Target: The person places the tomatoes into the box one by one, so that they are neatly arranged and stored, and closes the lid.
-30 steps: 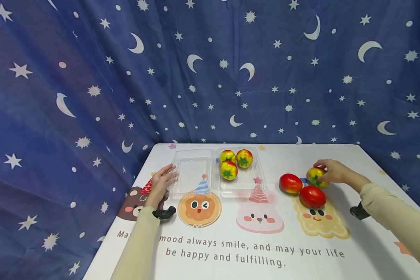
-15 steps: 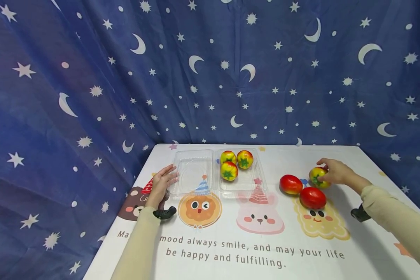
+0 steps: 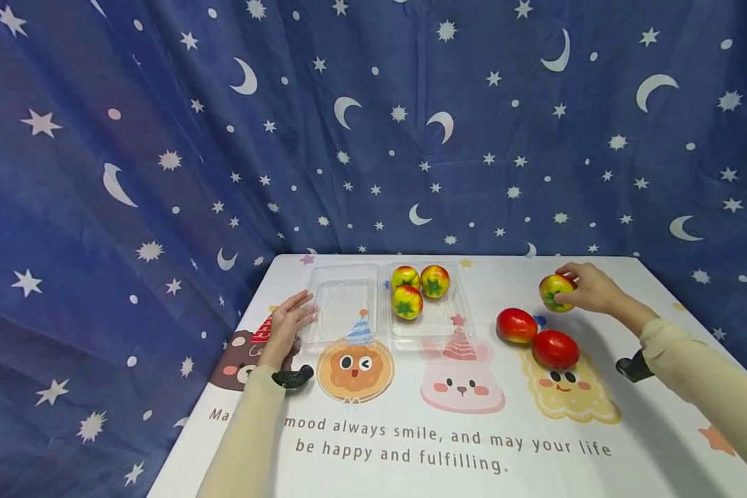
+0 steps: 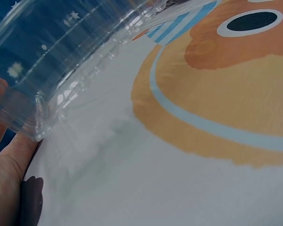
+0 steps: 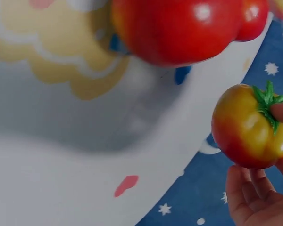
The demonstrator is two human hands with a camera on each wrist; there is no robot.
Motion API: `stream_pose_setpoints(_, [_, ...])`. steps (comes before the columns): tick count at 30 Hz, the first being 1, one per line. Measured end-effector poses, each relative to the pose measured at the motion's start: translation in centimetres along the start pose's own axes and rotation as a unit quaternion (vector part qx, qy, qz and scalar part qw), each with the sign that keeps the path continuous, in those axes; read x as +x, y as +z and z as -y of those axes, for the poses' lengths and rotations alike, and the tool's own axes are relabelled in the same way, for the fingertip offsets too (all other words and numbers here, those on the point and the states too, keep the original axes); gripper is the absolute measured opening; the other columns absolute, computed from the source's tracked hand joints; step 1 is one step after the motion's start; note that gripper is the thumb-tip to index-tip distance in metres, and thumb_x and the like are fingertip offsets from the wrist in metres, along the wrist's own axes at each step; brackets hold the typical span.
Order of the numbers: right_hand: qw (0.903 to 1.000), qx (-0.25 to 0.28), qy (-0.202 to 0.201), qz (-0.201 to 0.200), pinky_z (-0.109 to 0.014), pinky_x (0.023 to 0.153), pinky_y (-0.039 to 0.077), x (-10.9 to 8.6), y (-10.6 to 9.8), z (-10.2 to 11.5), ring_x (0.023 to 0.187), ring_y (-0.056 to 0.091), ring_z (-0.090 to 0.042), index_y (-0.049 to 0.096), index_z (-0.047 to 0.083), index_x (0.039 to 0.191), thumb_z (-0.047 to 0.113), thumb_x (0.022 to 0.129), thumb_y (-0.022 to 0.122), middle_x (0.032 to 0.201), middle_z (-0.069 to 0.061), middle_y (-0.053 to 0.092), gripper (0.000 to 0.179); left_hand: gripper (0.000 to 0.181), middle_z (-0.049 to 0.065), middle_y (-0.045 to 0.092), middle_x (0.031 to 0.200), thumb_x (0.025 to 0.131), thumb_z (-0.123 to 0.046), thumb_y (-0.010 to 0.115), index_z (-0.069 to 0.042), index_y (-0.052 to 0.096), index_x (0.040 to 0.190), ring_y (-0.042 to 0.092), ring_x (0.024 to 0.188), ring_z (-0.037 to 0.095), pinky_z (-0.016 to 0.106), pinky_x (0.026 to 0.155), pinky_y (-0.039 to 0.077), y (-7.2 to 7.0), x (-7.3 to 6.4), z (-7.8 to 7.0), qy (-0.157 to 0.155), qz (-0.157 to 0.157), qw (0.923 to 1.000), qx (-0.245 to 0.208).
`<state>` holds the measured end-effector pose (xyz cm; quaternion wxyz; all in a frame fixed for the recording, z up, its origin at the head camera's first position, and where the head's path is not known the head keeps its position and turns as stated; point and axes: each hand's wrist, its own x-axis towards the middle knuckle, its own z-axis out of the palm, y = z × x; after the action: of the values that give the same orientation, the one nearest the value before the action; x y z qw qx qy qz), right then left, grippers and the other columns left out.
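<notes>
My right hand (image 3: 591, 289) grips a yellow-and-red tomato (image 3: 557, 292) with a green calyx. In the right wrist view the thumb presses by the calyx of this tomato (image 5: 250, 127), fingers on its far side. It is held over the back right of the table, behind two red tomatoes (image 3: 517, 326). My left hand (image 3: 286, 326) has its fingers spread against the left edge of a clear hinged plastic box (image 3: 342, 304), which lies opened flat. In the left wrist view the fingers touch the wall of the box (image 4: 61, 52). Three yellow-red tomatoes (image 3: 407, 303) sit in its right half.
The white tablecloth (image 3: 411, 477) carries printed cartoon faces and lettering. A blue curtain (image 3: 373, 138) with moons and stars hangs right behind the table. A black strap device (image 3: 633, 366) juts from the right wrist, another (image 3: 294, 377) from the left.
The right hand has lifted the yellow-red tomato off its place beside the red ones, up and slightly left. The left hand and the box have stayed put.
</notes>
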<state>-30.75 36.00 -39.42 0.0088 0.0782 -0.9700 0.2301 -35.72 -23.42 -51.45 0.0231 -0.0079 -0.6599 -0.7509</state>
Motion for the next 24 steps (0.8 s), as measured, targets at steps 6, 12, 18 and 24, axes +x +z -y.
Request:
stream_pose_setpoints(6, [0.9993,0.031,-0.002,-0.019,-0.050,0.081,0.058,0.4,-0.1,2.1,0.103,0.055,-0.051,0.045,-0.016,0.127,0.016,0.084,0.074,0.120,-0.038,0.051,0.061,0.050,0.018,0.046,0.148,0.098,0.001,0.048,0.001,0.041,0.148,0.049,0.130,0.039,0.040,0.104,0.045,0.0,0.1,-0.6,-0.006,0.013,0.9999,-0.010])
stream_pose_setpoints(12, [0.9977,0.061,-0.004,-0.029,-0.049,0.083,0.058,0.7,0.6,4.7,0.107,0.054,-0.050,0.043,-0.013,0.129,0.016,0.085,0.073,0.123,-0.036,0.050,0.061,0.050,0.017,0.050,0.145,0.096,0.001,0.050,0.001,0.044,0.146,0.059,0.121,0.030,0.031,0.096,0.052,0.0,-0.1,-0.5,-0.002,0.000,1.0000,-0.009])
stream_pose_setpoints(18, [0.9967,0.073,-0.019,-0.031,-0.046,0.083,0.058,1.6,1.9,6.9,0.106,0.057,-0.046,0.047,-0.010,0.128,0.016,0.085,0.073,0.122,-0.032,0.054,0.057,0.050,0.015,0.051,0.145,0.096,-0.001,0.051,0.000,0.045,0.145,0.060,0.119,0.027,0.026,0.091,0.054,-0.1,0.0,-0.1,-0.002,-0.004,1.0000,-0.005])
stream_pose_setpoints(24, [0.9949,0.086,-0.044,-0.029,-0.046,0.083,0.058,2.7,3.2,8.6,0.105,0.058,-0.045,0.050,-0.010,0.127,0.016,0.085,0.074,0.121,-0.031,0.056,0.055,0.049,0.015,0.051,0.145,0.097,-0.001,0.051,-0.001,0.046,0.145,0.055,0.125,0.035,0.025,0.091,0.054,-0.1,0.1,0.1,-0.003,-0.003,1.0000,-0.001])
